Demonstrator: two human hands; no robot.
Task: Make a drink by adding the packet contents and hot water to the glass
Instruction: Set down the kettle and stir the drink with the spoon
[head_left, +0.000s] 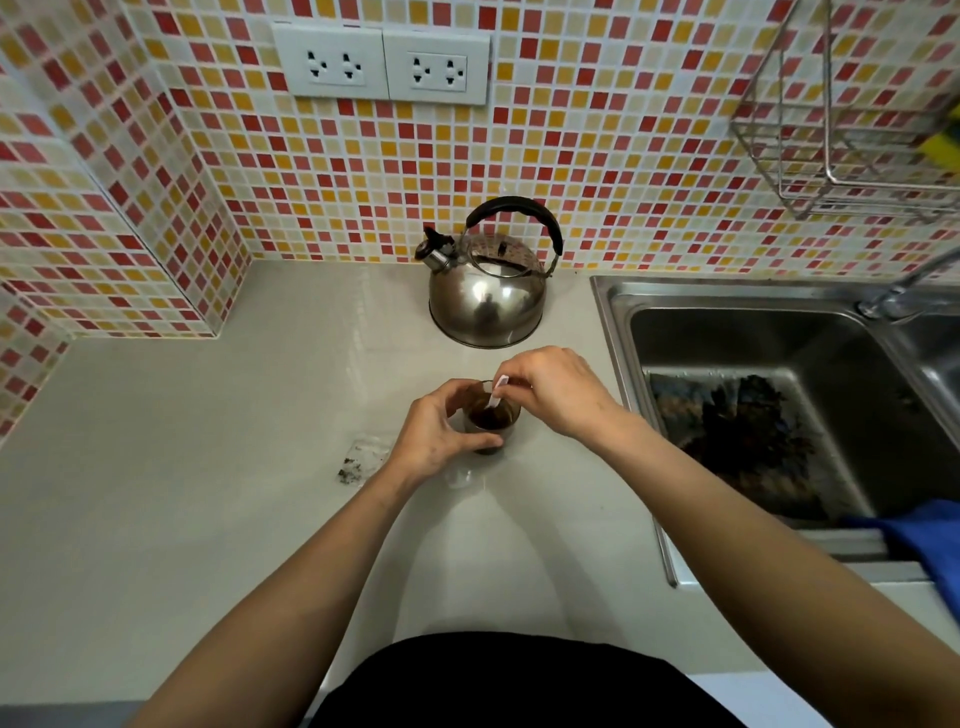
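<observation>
The left hand (434, 434) is wrapped around a small glass (491, 418) of dark brown drink standing on the grey table (208, 467), in front of the steel kettle (488, 291). The right hand (558, 389) pinches a thin white stirrer (496, 394) whose lower end dips into the liquid. An emptied clear packet (363, 460) with dark crumbs lies flat on the table just left of the glass, and a steel sink (753, 405) sits to the right.
</observation>
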